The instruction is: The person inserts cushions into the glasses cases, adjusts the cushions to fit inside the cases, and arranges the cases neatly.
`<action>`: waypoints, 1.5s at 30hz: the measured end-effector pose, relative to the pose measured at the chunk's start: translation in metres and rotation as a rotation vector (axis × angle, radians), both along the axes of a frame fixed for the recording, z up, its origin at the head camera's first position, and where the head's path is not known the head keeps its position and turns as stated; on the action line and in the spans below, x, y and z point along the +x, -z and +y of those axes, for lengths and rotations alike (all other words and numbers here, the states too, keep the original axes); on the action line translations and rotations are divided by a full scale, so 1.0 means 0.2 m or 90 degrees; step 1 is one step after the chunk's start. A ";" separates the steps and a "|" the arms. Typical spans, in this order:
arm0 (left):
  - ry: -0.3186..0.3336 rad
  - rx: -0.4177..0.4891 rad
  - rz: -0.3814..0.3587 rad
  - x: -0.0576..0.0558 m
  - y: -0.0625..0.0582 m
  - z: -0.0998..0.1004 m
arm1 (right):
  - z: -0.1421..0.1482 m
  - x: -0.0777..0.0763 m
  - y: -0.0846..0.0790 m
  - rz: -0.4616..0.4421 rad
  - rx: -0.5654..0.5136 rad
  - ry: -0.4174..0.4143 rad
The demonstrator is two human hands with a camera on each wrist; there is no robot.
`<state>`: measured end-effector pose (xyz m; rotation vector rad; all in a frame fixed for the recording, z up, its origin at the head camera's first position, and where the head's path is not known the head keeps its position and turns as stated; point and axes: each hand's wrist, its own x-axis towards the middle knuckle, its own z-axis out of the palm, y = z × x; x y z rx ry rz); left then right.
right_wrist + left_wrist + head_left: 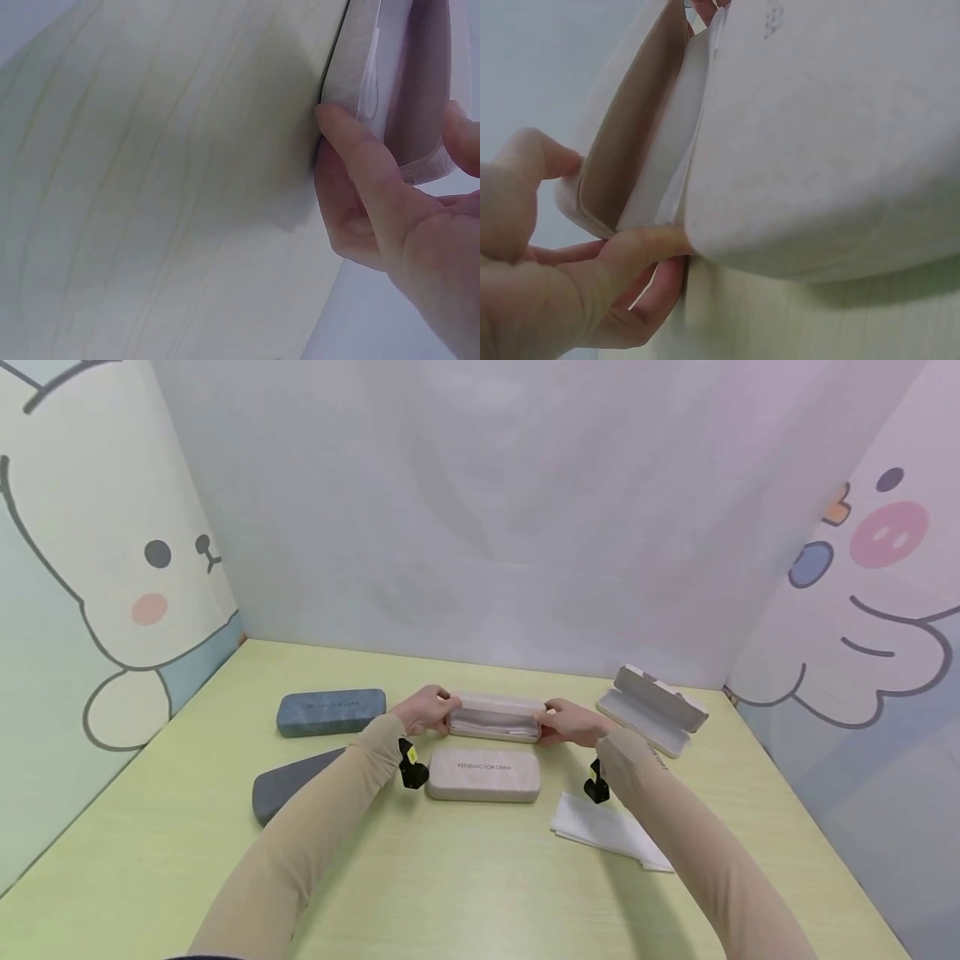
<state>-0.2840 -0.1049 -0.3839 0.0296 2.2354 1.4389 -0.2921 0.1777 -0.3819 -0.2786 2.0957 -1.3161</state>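
Note:
A beige glasses case [501, 703] with its lid partly raised lies between my two hands, and a folded white cloth [493, 724] is inside it. My left hand [427, 708] holds the left end, thumb on the lid and fingers along the lower shell. At the other end, my right hand [573, 722] grips the same case, its thumb at the lid edge and its fingers [360, 157] against the base. Just in front sits a closed beige glasses case [483, 774] with lettering on its lid; it fills much of the left wrist view.
To the left are a closed blue glasses case [332, 712] and a dark grey case [292, 783], partly hidden by the left sleeve. An open pale case [660, 697] stands at the back right. A white folded cloth [603, 829] lies near the right forearm, which covers part of it.

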 end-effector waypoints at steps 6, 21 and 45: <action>0.001 -0.007 0.008 0.01 0.00 -0.01 | -0.02 0.00 0.01 0.008 0.055 0.036; -0.021 0.016 0.039 0.01 0.05 0.02 | -0.06 0.06 0.04 0.130 0.146 0.044; 0.039 -0.123 0.113 -0.04 0.00 0.14 | 0.06 0.11 0.08 0.287 0.267 0.037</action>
